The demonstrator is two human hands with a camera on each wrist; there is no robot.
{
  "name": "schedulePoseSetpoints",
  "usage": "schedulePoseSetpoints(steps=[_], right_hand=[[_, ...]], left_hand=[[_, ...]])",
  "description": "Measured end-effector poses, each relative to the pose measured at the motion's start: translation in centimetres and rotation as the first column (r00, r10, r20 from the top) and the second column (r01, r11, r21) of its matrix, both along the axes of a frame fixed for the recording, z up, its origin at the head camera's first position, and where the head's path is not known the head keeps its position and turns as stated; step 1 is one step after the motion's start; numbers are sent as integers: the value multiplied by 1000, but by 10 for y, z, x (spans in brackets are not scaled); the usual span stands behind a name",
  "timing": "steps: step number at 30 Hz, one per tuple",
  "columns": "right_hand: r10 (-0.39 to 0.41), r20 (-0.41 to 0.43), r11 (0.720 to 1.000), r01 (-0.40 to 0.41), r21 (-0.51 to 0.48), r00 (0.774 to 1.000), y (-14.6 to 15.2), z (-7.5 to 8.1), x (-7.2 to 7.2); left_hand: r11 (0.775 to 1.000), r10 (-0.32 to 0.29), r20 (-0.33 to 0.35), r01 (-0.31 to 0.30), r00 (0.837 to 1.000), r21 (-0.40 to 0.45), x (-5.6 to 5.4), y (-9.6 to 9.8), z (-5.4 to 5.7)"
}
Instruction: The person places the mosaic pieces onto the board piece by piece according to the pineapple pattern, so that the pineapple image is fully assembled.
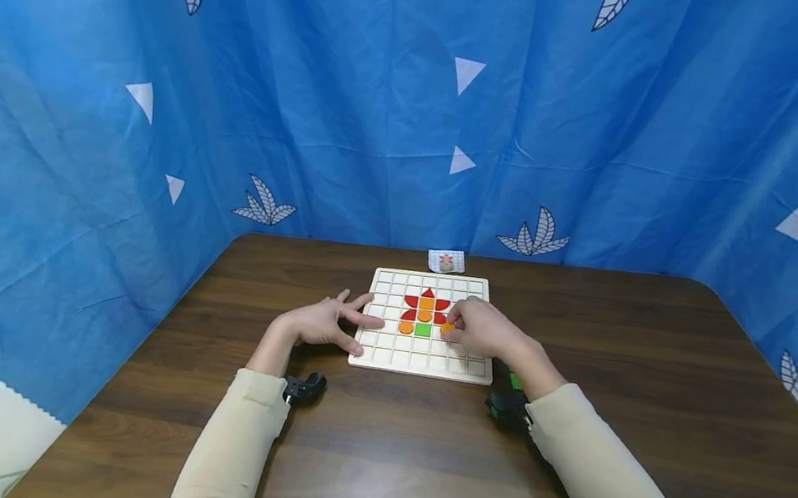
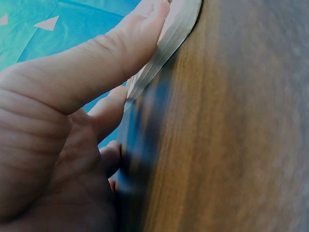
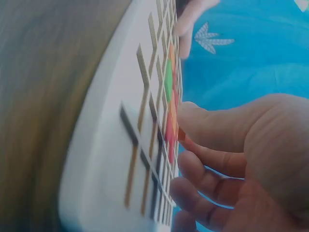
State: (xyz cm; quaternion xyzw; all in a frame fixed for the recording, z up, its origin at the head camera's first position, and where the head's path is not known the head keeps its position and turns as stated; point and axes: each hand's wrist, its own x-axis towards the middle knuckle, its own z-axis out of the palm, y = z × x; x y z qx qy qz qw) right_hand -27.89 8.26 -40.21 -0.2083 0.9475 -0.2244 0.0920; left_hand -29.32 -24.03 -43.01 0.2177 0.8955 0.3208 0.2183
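A white grid board (image 1: 385,356) lies on the dark wooden table, its cells outlined by raised lines. Flat pieces form a figure on it: a red triangle (image 1: 428,293), red petal shapes, orange pieces in the middle column, a green square (image 1: 422,329) and an orange disc (image 1: 406,328) beside it. Fingers spread, my left hand (image 1: 319,323) rests on the board's left edge; the left wrist view shows its thumb (image 2: 120,53) on the rim. My right hand (image 1: 483,327) pinches another orange disc (image 1: 446,330) between thumb and index finger, right of the green square. The fingers partly cover that disc.
A small printed card (image 1: 446,262) with a similar picture lies behind the board. Something green (image 1: 516,381) sits partly hidden beneath my right wrist. A blue patterned curtain (image 1: 387,113) hangs past the table's far edge (image 1: 339,245).
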Motion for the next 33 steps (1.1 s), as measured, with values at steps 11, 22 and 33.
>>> schedulePoseSetpoints(steps=[11,22,33], right_hand=[[-22,-77,1000,21,-7,997,-14,-11,0],[-54,-68,998,51,-43,996,-14,-8,4],[-32,-22,994,30,-103,999,16,-3,8]], left_hand=[[1000,8,15,-8,1000,1,1,1,1],[1000,7,13,-7,1000,5,2,2,1],[1000,14,15,-14,1000,11,1,2,0]])
